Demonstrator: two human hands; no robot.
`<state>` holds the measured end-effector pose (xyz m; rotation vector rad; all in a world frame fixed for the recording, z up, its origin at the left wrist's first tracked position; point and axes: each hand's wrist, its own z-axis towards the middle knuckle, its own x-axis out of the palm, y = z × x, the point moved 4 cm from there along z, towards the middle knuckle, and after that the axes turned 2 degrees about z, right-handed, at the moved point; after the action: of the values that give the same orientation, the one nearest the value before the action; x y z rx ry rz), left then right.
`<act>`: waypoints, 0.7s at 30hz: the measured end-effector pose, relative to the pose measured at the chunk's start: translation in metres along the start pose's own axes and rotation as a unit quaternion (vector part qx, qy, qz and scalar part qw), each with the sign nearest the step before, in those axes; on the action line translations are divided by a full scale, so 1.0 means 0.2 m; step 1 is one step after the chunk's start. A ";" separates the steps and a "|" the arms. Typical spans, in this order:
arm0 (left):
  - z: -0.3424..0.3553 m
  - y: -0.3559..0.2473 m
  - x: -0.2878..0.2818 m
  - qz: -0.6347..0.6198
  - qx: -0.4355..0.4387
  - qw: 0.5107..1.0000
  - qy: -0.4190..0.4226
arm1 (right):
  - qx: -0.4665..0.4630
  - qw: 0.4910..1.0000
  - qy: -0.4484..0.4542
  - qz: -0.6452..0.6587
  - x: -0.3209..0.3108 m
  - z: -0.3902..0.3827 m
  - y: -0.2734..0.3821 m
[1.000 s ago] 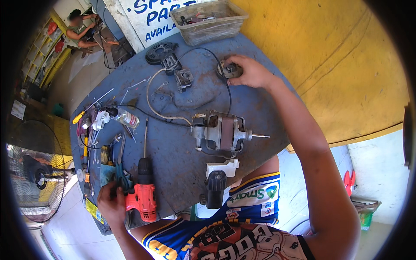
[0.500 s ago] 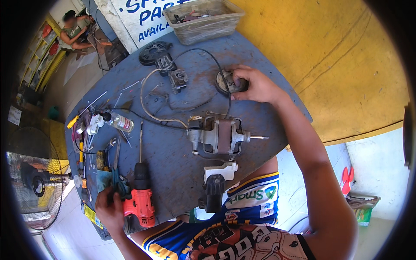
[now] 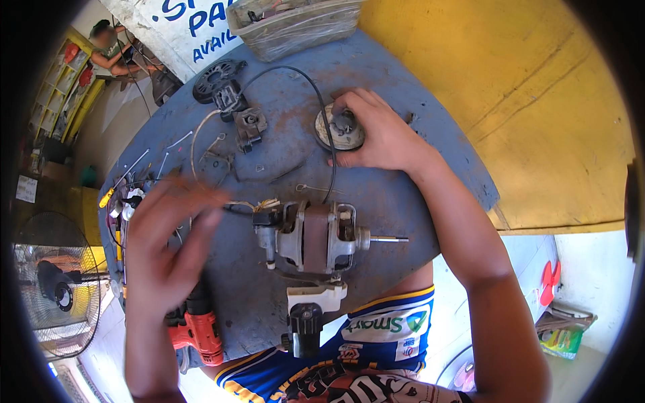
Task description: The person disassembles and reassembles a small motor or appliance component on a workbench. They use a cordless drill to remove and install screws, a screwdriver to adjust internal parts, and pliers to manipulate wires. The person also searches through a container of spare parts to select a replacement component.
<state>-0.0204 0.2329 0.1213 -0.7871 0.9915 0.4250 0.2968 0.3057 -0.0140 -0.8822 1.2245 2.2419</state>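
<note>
My right hand (image 3: 383, 134) grips the edge of a round, shallow grey-beige disc-shaped part (image 3: 348, 136) on the table, thumb at its near side and fingers over its far side. A black cable crosses that disc. My left hand (image 3: 171, 235), blurred, hovers over the table's left part with fingers stretched out and thumb apart, seemingly holding nothing. It partly hides the tools there. Between the hands lies an electric fan motor (image 3: 316, 238) with a bare shaft pointing right. A white and black bracket (image 3: 309, 316) sits at its near side. Below my left hand is a red power drill (image 3: 201, 339).
A black ribbed round part (image 3: 216, 79) and a small metal block (image 3: 250, 127) lie at the far left. Screwdrivers (image 3: 107, 196) and small tools crowd the left edge. A plastic bin (image 3: 295, 33) stands at the back. A standing fan (image 3: 60, 289) and another person (image 3: 107, 54) are beyond the table.
My left hand has left the drill and moved up and forward over the table. The right hand stays on the disc. The view has shifted slightly.
</note>
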 end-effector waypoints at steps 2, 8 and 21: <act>0.35 -0.02 0.26 -0.051 0.092 0.993 0.055 | 0.017 1.000 -0.011 0.014 0.01 0.00 -0.01; 0.78 0.13 0.74 -0.067 0.020 0.975 0.209 | 0.053 0.997 -0.015 0.056 0.01 0.00 -0.06; 0.73 0.18 0.84 -0.144 -0.082 0.956 0.240 | 0.054 0.995 -0.047 0.069 0.01 0.01 -0.05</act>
<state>0.1242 0.3629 0.0071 -1.2019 1.2778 0.0580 0.3018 0.3136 -0.0204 -0.6614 1.3862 2.2694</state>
